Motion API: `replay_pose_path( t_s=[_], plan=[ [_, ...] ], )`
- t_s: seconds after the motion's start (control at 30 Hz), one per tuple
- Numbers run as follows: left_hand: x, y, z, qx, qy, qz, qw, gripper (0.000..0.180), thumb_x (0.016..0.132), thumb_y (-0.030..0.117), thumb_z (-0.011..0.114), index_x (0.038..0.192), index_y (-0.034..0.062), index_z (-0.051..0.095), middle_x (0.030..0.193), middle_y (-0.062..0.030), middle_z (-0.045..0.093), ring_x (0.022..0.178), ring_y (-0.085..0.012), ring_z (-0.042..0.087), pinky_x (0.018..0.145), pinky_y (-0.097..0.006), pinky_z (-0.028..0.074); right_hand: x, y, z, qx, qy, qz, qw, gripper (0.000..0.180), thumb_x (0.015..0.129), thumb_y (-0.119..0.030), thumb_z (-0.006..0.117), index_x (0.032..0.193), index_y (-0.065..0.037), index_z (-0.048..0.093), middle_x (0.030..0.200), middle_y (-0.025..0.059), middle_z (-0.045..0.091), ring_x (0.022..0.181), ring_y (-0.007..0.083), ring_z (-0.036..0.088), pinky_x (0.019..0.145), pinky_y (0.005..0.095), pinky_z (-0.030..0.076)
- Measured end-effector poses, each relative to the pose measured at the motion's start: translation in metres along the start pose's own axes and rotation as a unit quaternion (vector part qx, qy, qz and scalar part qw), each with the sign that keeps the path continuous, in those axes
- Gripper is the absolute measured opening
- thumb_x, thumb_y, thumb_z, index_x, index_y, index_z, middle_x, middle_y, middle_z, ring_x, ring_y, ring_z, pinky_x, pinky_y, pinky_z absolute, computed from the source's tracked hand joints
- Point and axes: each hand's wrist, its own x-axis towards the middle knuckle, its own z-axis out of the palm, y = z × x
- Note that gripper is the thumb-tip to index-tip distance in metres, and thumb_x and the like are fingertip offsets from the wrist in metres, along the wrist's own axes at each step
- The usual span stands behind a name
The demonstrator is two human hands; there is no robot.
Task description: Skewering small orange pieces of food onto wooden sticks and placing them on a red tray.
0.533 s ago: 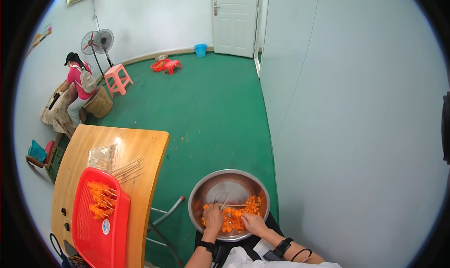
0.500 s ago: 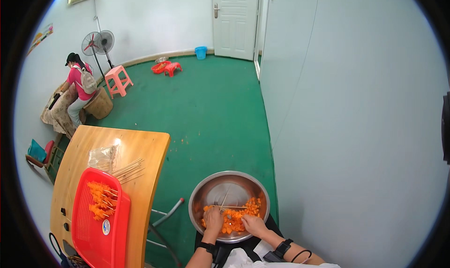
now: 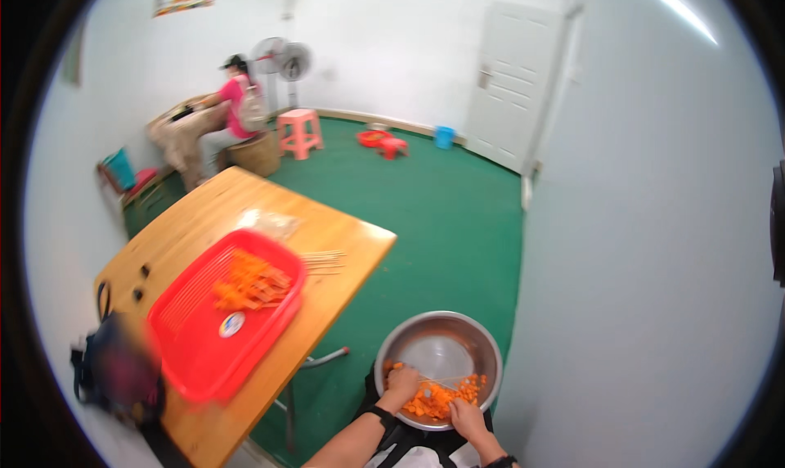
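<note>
Resting in the person's lap, a metal bowl (image 3: 441, 341) holds a heap of orange food pieces (image 3: 437, 398) gathered at its near side. Both hands are down inside it. The left hand (image 3: 402, 384) is curled closed, with its fingers pinched on a thin wooden skewer (image 3: 446, 379) that runs across the bowl just above the pieces. The right hand (image 3: 467, 417) lies on the orange heap with fingers bent, but whether they grip anything cannot be told from here.

To the left stands a wooden table (image 3: 343, 255) carrying a red tray (image 3: 192, 349) with finished skewers of orange food (image 3: 249, 281) piled in it. More bare sticks (image 3: 325, 260) lie just beside the tray, near the table's edge. The floor (image 3: 425, 198) is green. Well apart, at the far wall, another person (image 3: 233, 100) sits near a pink stool (image 3: 298, 131) and a standing fan (image 3: 290, 63).
</note>
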Motion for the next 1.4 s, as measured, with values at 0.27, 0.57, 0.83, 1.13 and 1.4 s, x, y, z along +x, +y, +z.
replay_pose_path(
  t_s=[0.27, 0.57, 0.83, 1.13, 1.4],
  plan=[
    [0.0, 0.026, -0.009, 0.069, 0.004, 0.042, 0.997, 0.013, 0.07, 0.008, 0.052, 0.07, 0.0044, 0.065, 0.071, -0.0153, 0.063, 0.068, -0.0284, 0.064, 0.056, -0.039, 0.05, -0.012, -0.002, -0.009, 0.003, 0.07, 0.014, 0.997, 0.023, 0.085, -0.018, 0.048, 0.07, -0.002, 0.053, 0.061, 0.0148, 0.059, 0.062, 0.0353, 0.058, 0.058, 0.0443, 0.044],
    [-0.027, 0.033, -0.029, 0.077, 0.0, 0.025, 0.997, 0.011, 0.068, 0.009, 0.056, 0.07, 0.003, 0.065, 0.071, -0.0161, 0.063, 0.07, -0.0286, 0.064, 0.056, -0.038, 0.049, -0.023, 0.009, -0.007, -0.007, 0.052, -0.025, 0.998, 0.022, 0.084, -0.017, 0.049, 0.071, -0.001, 0.052, 0.061, 0.0164, 0.059, 0.061, 0.0362, 0.058, 0.058, 0.0449, 0.045],
    [-0.035, 0.022, -0.005, 0.004, -0.065, 0.0, 0.998, 0.011, 0.07, 0.014, 0.058, 0.072, 0.0059, 0.065, 0.073, -0.0162, 0.064, 0.07, -0.0291, 0.064, 0.061, -0.041, 0.048, -0.027, -0.021, -0.027, -0.008, -0.029, 0.018, 0.999, 0.023, 0.086, -0.018, 0.047, 0.097, 0.0, 0.057, 0.089, 0.0277, 0.057, 0.084, 0.0431, 0.055, 0.074, 0.0464, 0.044],
    [-0.033, 0.015, 0.007, -0.053, -0.025, 0.014, 0.998, 0.013, 0.067, 0.014, 0.059, 0.071, 0.0025, 0.063, 0.071, -0.0167, 0.063, 0.072, -0.0302, 0.063, 0.065, -0.041, 0.047, -0.035, -0.014, -0.006, -0.074, 0.046, -0.026, 0.996, 0.017, 0.085, -0.018, 0.049, 0.078, -0.002, 0.052, 0.065, 0.0217, 0.056, 0.062, 0.0401, 0.056, 0.057, 0.0471, 0.044],
    [-0.02, 0.02, -0.027, 0.021, -0.183, -0.056, 0.981, 0.017, 0.07, 0.012, 0.058, 0.079, 0.0016, 0.066, 0.08, -0.0175, 0.065, 0.079, -0.0299, 0.064, 0.065, -0.043, 0.049, -0.042, 0.0, -0.003, -0.002, 0.011, 0.018, 1.0, 0.018, 0.088, -0.019, 0.045, 0.085, -0.003, 0.054, 0.072, 0.0245, 0.057, 0.065, 0.0419, 0.056, 0.058, 0.048, 0.044]
  ],
)
